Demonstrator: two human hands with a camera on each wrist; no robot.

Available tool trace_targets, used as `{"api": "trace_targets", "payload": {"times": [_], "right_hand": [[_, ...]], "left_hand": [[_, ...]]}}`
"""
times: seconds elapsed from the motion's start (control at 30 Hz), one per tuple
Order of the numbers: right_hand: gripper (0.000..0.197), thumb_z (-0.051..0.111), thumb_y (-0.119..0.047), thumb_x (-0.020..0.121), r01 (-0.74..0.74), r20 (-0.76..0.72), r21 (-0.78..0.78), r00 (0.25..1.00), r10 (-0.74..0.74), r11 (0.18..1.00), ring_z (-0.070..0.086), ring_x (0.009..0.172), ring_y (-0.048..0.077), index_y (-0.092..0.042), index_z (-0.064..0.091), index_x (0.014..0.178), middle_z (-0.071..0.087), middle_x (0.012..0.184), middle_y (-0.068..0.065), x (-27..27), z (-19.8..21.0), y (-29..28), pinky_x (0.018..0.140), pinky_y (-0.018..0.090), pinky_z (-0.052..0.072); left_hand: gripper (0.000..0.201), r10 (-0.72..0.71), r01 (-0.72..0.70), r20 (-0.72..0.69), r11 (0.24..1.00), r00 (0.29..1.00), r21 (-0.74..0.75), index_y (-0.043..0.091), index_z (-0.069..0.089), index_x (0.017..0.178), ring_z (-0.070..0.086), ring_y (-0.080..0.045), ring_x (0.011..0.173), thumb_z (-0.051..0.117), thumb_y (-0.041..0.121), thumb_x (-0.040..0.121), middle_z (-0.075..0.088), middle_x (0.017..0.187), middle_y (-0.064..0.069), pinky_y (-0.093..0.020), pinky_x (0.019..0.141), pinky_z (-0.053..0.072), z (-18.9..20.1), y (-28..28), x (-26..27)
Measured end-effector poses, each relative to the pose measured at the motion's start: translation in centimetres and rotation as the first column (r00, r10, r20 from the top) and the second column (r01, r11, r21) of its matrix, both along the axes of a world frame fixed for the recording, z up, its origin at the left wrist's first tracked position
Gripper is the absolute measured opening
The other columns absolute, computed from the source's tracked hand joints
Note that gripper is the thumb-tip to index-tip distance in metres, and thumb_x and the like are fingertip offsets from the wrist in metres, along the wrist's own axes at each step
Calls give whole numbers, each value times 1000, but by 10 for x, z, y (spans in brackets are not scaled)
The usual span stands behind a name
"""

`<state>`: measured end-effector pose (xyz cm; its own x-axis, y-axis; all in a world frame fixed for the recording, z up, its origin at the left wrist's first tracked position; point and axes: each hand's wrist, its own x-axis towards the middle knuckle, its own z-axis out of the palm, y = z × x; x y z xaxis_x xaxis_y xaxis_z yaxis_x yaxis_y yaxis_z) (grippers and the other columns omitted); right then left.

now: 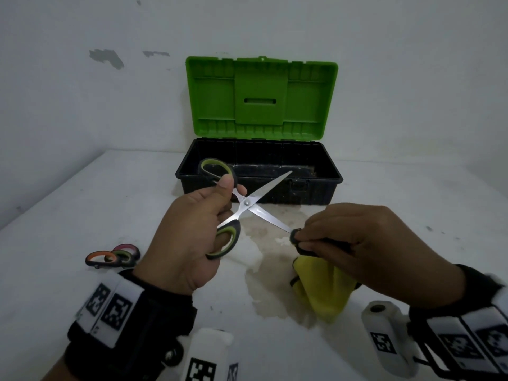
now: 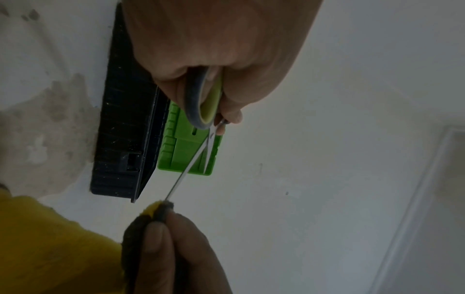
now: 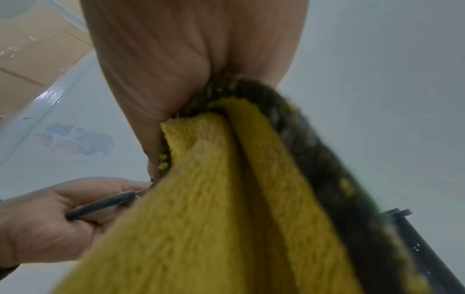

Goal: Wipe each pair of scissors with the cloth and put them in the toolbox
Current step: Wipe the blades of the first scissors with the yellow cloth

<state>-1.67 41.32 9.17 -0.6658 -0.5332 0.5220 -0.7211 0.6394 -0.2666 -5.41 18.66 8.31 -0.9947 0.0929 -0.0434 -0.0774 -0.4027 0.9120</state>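
Over the desk (image 1: 82, 204) before the open toolbox (image 1: 316, 178), the left hand (image 1: 189, 232) grips the spread scissors (image 1: 247, 202) while the right hand (image 1: 365, 240) pinches the cloth (image 1: 327, 292) around one blade tip, apparently finishing that wipe, so the other blade likely comes next.

Both wrists wear black straps (image 1: 154, 303) carrying white blocks (image 1: 110, 306) printed with black square-patterned markers. A white camera housing (image 1: 384, 336), apparently rounded, sits by the right wrist.

Left hand (image 1: 192, 232) raised, fingers curled through scissors (image 1: 242, 207) handles, thumb on top. Right hand (image 1: 357, 237) level with it, fingertips pinching cloth (image 1: 324, 290) at its grip around one blade tip.
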Motion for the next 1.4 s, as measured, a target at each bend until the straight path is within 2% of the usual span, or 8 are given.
{"api": "trace_targets", "payload": {"times": [0.2, 0.43, 0.57, 0.73, 1.03, 1.23, 1.3, 1.4], "right_hand": [[14, 75, -25, 83, 75, 90, -33, 993, -72, 997, 67, 80, -8, -25, 78, 97, 72, 88, -19, 5, 22, 8, 70, 11, 53], [15, 74, -20, 84, 57, -20, -67, 998, -58, 996, 66, 84, -3, -20, 77, 99, 73, 91, -13, -3, 23, -26, 75, 10, 51], [14, 72, -20, 85, 24, -58, -24, 998, -26, 999, 66, 81, 3, -15, 78, 97, 74, 89, -6, -5, 12, -27, 72, 20, 52], [20, 67, -30, 87, -3, -12, 5, 1000, 3, 1000, 66, 82, -1, -18, 78, 98, 74, 90, -10, 5, 6, -10, 73, 18, 53], [23, 63, -38, 85, 118, 68, 31, 990, -120, 993, 65, 84, -6, -26, 77, 99, 72, 91, -18, 18, 19, 19, 74, 13, 52], [17, 73, -19, 84, 146, -30, -147, 988, -152, 978, 66, 84, -7, -25, 76, 99, 73, 90, -17, 13, 32, -7, 75, 6, 49], [15, 72, -17, 86, 111, -62, -114, 991, -119, 987, 66, 86, -4, -21, 77, 100, 73, 92, -14, 9, 29, -22, 77, 9, 49], [16, 71, -20, 86, 76, -94, -68, 992, -82, 995, 65, 86, 2, -18, 77, 101, 74, 94, -9, 2, 18, -36, 78, 18, 51]], "left_hand": [[26, 51, -52, -20, 994, 999, -98, 15, 75, 74, 25, -9, 33, 63, 36, 85, 30, 53, -5, -14, 35, 23, 1, -1, 1], [28, 52, -55, -32, 992, 998, -111, 16, 76, 76, 36, -28, 66, 64, 41, 81, 49, 83, -15, -31, 56, 32, -2, 6, 6], [32, 37, -39, -25, 995, 999, -87, 15, 76, 78, 25, -24, 56, 63, 44, 80, 32, 69, -9, -34, 54, 16, -2, 3, 6], [32, -1, 1, 27, 1000, 1000, -5, 11, 74, 81, 18, -8, 32, 56, 36, 92, 21, 59, -1, -15, 32, 18, -5, 2, 4], [31, 74, -74, -2, 996, 997, -58, 16, 75, 75, 22, -10, 39, 59, 38, 90, 26, 59, -6, -17, 38, 20, -1, 1, 4], [32, 93, -99, -48, 985, 994, -143, 17, 77, 80, 25, -26, 60, 63, 46, 84, 32, 71, -10, -30, 51, 23, 2, 12, 14], [34, 100, -107, -51, 985, 994, -135, 17, 78, 82, 32, -26, 69, 64, 48, 81, 39, 77, -8, -35, 57, 27, 2, 16, 17], [34, 103, -111, -70, 986, 992, -122, 14, 78, 84, 19, -25, 55, 63, 44, 84, 26, 63, -10, -27, 47, 20, 3, 19, 21]]}}
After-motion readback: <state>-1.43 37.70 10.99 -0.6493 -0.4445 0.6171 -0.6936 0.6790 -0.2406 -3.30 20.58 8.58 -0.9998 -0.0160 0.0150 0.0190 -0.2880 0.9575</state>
